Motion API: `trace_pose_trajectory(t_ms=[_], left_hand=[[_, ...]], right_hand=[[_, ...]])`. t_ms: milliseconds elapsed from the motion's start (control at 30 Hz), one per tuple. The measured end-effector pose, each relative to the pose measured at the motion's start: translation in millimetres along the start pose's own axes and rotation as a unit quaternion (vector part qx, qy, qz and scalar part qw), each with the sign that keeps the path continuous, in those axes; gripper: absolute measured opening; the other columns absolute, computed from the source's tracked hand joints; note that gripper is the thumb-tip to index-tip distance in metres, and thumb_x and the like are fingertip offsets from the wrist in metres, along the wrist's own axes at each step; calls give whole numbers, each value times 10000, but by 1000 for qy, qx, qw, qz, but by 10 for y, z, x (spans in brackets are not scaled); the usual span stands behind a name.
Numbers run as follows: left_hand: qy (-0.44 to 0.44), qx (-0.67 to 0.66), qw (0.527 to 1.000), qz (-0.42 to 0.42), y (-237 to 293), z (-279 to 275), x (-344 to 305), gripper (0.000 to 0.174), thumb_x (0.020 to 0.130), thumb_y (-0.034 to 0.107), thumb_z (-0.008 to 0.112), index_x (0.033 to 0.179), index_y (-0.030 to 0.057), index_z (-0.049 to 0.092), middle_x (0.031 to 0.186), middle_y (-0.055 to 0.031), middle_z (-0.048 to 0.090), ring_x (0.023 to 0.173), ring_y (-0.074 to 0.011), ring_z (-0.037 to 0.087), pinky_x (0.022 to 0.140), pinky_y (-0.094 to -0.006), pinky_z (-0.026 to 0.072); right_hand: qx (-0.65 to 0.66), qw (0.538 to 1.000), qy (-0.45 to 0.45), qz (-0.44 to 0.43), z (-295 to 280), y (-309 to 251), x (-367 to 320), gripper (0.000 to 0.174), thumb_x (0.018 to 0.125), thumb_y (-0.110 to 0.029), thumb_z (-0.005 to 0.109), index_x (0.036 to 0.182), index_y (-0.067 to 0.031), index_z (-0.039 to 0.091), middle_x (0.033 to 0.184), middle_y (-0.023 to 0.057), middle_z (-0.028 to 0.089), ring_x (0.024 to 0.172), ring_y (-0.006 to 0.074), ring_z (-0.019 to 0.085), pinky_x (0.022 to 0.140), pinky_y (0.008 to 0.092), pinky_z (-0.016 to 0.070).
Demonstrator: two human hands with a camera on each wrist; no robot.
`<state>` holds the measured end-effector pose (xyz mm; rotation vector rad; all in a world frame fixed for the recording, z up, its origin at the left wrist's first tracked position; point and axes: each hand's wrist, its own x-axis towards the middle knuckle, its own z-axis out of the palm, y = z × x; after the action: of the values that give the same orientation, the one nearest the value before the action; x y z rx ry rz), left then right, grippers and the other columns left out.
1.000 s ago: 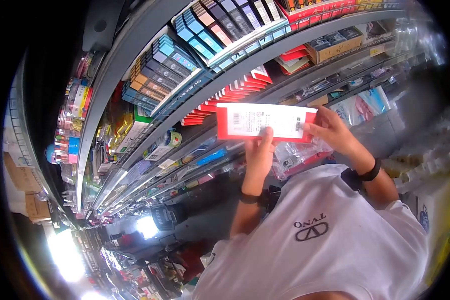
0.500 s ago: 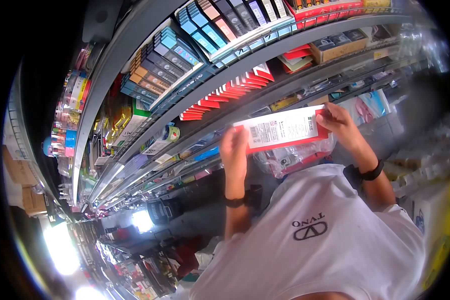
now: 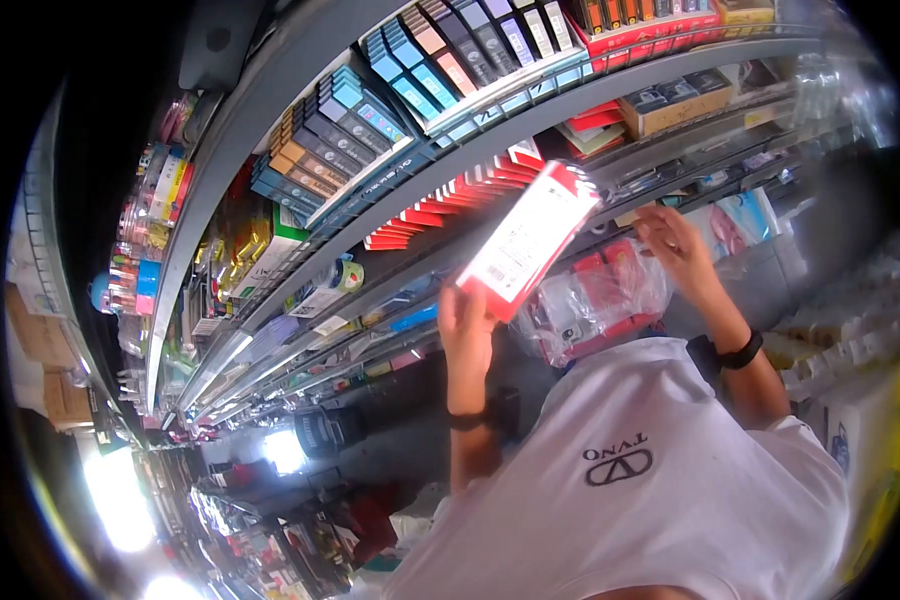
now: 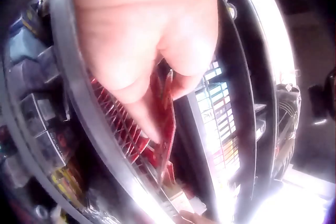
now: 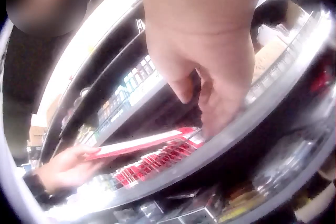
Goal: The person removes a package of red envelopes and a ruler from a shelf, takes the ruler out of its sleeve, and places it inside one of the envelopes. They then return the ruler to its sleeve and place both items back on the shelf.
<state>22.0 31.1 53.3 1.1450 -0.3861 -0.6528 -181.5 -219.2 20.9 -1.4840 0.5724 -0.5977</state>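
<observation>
My left hand [image 3: 467, 330] grips the lower end of a flat red-and-white packet [image 3: 530, 235] with printed text, which tilts up to the right. Thumb and fingers of the left hand [image 4: 149, 50] pinch its red edge [image 4: 167, 134] in the left wrist view. Off the packet's far end, my right hand [image 3: 682, 255] has loosely bent fingers and holds nothing. The right wrist view shows that hand [image 5: 210, 71] above the packet's far end [image 5: 142, 144], with a gap between them. A row of red packets [image 3: 450, 200] stands on the shelf behind.
Boxes in blue, grey and orange [image 3: 335, 125] fill the shelf above, behind a wire rail. Plastic-wrapped goods [image 3: 595, 305] lie below the hands. Clear jars [image 3: 155, 205] stand at the far left, and a cardboard tray [image 3: 675, 105] sits on the shelf at upper right.
The packet has swung from nearly level to a steep tilt, its far end rising. My right hand has let go of it; my left hand, which moved to its left end, keeps hold.
</observation>
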Motion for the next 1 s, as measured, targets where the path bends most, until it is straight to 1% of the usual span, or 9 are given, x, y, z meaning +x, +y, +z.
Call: trace_pose_trajectory(t_ms=[100, 200, 267, 467, 500, 600, 800, 967, 1000], left_hand=[[-58, -35, 998, -6, 35, 47, -84, 623, 966, -21, 562, 1535, 57, 320, 1484, -135, 461, 1302, -253, 533, 1039, -435, 499], [-85, -20, 996, 1, 57, 100, -102, 689, 954, 74, 646, 1547, 59, 294, 1470, -122, 469, 1281, -233, 538, 953, -384, 534], [-96, -19, 995, 14, 41, 151, -99, 672, 955, -55, 537, 1559, 81, 274, 1507, -137, 439, 1332, -266, 506, 1070, -444, 476], [-125, 74, 987, 68, -71, 640, -35, 666, 968, -13, 576, 1549, 44, 255, 1494, -118, 414, 1329, -181, 460, 1094, -340, 410], [-131, 110, 982, 78, -77, 733, -4, 663, 966, -26, 581, 1541, 43, 257, 1478, -120, 414, 1326, -181, 462, 1100, -345, 406], [-162, 92, 979, 84, -102, 907, 69, 664, 952, 21, 637, 1518, 29, 292, 1490, -138, 411, 1339, -222, 478, 1096, -370, 419], [-183, 121, 968, 126, -186, 953, 397, 648, 949, 19, 645, 1501, 19, 306, 1490, -149, 407, 1335, -249, 490, 1105, -383, 426], [-174, 173, 962, 122, -265, 838, 758, 552, 964, 38, 622, 1456, 4, 376, 1414, -162, 510, 1290, -236, 536, 1064, -360, 457], [-173, 190, 958, 129, -257, 815, 790, 519, 967, 44, 622, 1436, 6, 403, 1404, -159, 523, 1281, -237, 546, 1041, -359, 476]], right_hand=[[-9, 996, -82, 32, 17, 8, -48, 272, 1015, -134, 593, 1252, -5, 559, 1107, 63, 651, 989, 147, 660, 851, 286, 547], [-22, 988, -136, 69, 123, -96, -74, 261, 1007, -124, 605, 1233, 3, 576, 1094, 70, 659, 996, 148, 659, 858, 290, 546], [3, 982, -174, 71, 182, -198, -102, 289, 996, -131, 625, 1249, 4, 582, 1083, 77, 668, 989, 151, 660, 861, 293, 545], [-114, 962, -177, -174, 434, -633, -156, 665, 854, -132, 777, 1444, -40, 485, 1371, 164, 559, 1173, 231, 602, 970, 349, 514], [-162, 950, -189, -186, 428, -680, -143, 760, 801, -137, 814, 1471, -64, 462, 1485, 181, 460, 1286, 269, 538, 1015, 374, 490], [-197, 936, -171, -238, 452, -691, -90, 766, 804, -199, 820, 1473, -96, 462, 1472, 205, 486, 1326, 353, 505, 1056, 399, 452], [-151, 952, -150, -221, 413, -453, 204, 672, 866, -29, 707, 1479, -73, 435, 1414, 212, 541, 1165, 360, 627, 954, 396, 513], [-125, 980, -119, -102, 509, -427, 490, 539, 878, 76, 642, 1393, -18, 515, 1289, 220, 605, 1095, 318, 673, 896, 360, 531], [-152, 969, -94, -169, 533, -388, 574, 518, 881, 73, 639, 1377, -21, 527, 1265, 216, 611, 1076, 328, 674, 885, 364, 531]])
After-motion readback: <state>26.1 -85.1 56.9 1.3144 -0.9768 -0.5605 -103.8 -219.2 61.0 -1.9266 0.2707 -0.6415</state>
